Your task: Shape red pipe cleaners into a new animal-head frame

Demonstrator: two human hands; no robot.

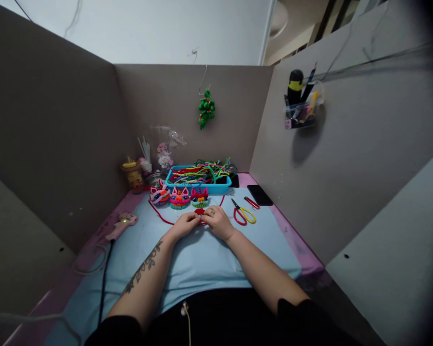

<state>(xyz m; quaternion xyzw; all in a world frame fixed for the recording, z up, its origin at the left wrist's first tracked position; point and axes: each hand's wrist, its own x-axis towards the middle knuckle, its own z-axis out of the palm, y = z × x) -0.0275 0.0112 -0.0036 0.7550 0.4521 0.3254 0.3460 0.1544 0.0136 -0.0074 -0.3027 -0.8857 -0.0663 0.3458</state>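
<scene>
On the blue mat, both hands [202, 223] pinch a small red fuzzy coil [200, 212] with a trailing strand.

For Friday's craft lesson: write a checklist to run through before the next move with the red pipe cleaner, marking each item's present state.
1. Both hands on the red pipe cleaner, left hand and right hand: ok.
2. Scissors beside the right hand: ok.
3. Glue gun lying apart from the hands: ok.
4. Blue tray stocked with pipe cleaners: ok.
5. Coil wound tight: cannot tell.
</scene>
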